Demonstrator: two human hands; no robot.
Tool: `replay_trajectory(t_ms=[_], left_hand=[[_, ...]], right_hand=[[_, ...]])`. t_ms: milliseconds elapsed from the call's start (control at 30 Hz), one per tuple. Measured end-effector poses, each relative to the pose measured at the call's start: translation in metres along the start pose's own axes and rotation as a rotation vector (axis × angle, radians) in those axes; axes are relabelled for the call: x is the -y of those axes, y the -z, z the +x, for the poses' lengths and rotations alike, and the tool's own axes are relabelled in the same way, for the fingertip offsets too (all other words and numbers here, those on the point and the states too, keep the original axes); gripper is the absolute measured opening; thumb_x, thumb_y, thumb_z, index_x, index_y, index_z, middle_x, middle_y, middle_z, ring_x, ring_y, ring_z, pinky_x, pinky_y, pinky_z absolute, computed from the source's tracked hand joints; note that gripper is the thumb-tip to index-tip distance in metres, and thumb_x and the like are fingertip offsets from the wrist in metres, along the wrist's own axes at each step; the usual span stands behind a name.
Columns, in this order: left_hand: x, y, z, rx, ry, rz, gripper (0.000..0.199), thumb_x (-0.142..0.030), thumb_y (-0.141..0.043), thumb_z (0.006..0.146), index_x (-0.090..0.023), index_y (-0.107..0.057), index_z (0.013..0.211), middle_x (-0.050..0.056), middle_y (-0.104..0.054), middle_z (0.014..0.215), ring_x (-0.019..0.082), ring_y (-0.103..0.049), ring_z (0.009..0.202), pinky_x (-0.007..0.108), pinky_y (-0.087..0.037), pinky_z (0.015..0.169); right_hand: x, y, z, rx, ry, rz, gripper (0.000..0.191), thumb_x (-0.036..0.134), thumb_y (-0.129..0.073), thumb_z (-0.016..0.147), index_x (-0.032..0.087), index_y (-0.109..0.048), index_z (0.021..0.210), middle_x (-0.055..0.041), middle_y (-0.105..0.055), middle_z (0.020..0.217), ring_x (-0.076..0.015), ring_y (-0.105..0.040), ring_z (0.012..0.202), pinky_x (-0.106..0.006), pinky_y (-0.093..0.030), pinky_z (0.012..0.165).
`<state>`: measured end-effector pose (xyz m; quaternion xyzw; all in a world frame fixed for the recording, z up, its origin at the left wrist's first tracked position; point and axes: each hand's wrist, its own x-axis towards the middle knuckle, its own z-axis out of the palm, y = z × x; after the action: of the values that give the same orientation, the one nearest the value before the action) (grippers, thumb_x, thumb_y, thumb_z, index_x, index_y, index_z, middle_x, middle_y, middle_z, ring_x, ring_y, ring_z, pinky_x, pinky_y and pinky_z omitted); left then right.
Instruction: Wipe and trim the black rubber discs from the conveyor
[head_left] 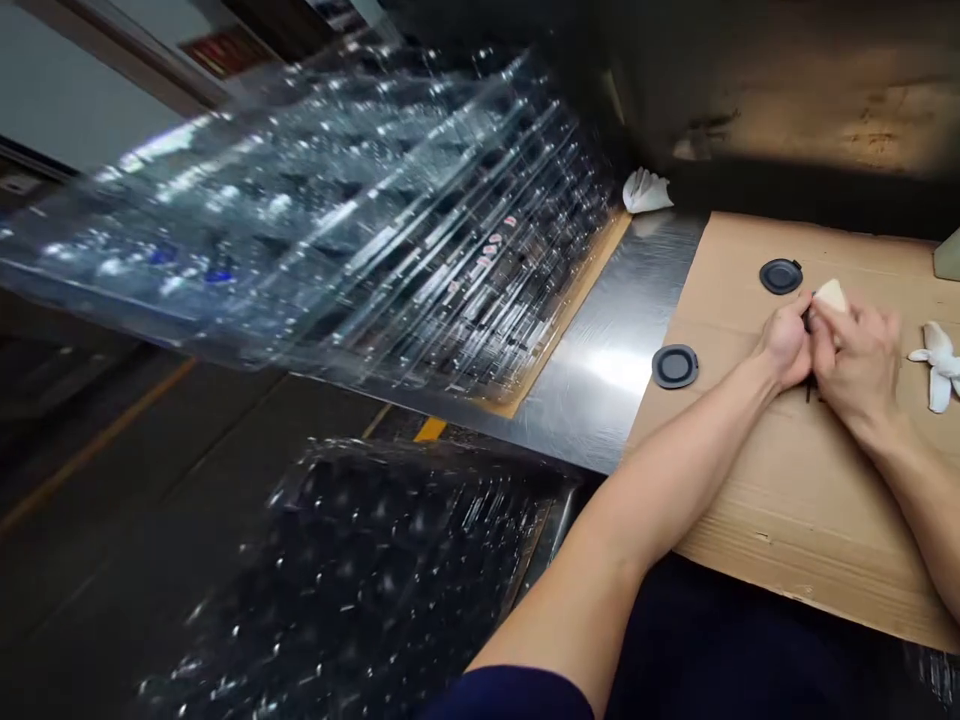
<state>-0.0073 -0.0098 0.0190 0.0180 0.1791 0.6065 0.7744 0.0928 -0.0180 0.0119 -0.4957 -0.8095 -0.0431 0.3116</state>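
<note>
Over the cardboard (pixel 720 500) at right, the left hand (pixel 787 342) grasps a mostly hidden dark piece (pixel 808 319), the right hand (pixel 859 365) a pale pad (pixel 830 294). A slipping pad could knock the dark disc (pixel 781 276) just beyond.

No text, brand or number can be read for certain. The nearest to print is a slanting row of small reddish and pale marks (pixel 491 247) showing among the stacked clear plastic trays (pixel 337 190); they look like characters but are too blurred to make out. Farther left on the same stack, 2 blue marks (pixel 219 276) show, smeared and unreadable. At the upper left, a dark red panel (pixel 225 52) may be a sign, but its surface is too blurred for any wording.
</note>
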Motion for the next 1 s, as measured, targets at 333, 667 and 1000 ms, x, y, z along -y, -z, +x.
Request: replay_trajectory(t_ms=[333,667,1000], left_hand=[[0.001,-0.002,-0.003,-0.009,0.046,0.092,0.037,-0.028,-0.036,0.102,-0.011,-0.068,0.105,0.012,-0.071,0.115,0.021,-0.063,0.119,0.033,-0.045,0.106],[-0.003,0.007,-0.008,-0.013,0.03,0.183,0.028,-0.03,-0.041,0.101,-0.014,-0.064,0.099,0.01,-0.072,0.1,0.019,-0.068,0.093,0.041,-0.053,0.095],[-0.002,0.007,-0.009,0.008,0.0,0.282,0.032,-0.031,-0.042,0.1,-0.014,-0.064,0.115,0.013,-0.07,0.106,0.023,-0.068,0.102,0.04,-0.051,0.098]], right_hand=[[0.001,0.006,-0.001,-0.026,-0.035,-0.005,0.037,0.036,-0.04,0.099,0.024,-0.066,0.123,-0.0125,-0.06,0.123,-0.0291,-0.049,0.108,-0.047,-0.038,0.094],[-0.042,0.02,0.01,0.07,-0.33,0.421,0.053,0.039,-0.068,0.081,0.018,-0.056,0.127,-0.0112,-0.068,0.115,-0.0255,-0.063,0.102,-0.039,-0.05,0.089],[-0.029,0.032,0.009,0.235,-0.305,0.587,0.03,0.042,-0.06,0.088,0.019,-0.073,0.101,-0.0021,-0.074,0.087,-0.0176,-0.066,0.079,-0.027,-0.048,0.073]])
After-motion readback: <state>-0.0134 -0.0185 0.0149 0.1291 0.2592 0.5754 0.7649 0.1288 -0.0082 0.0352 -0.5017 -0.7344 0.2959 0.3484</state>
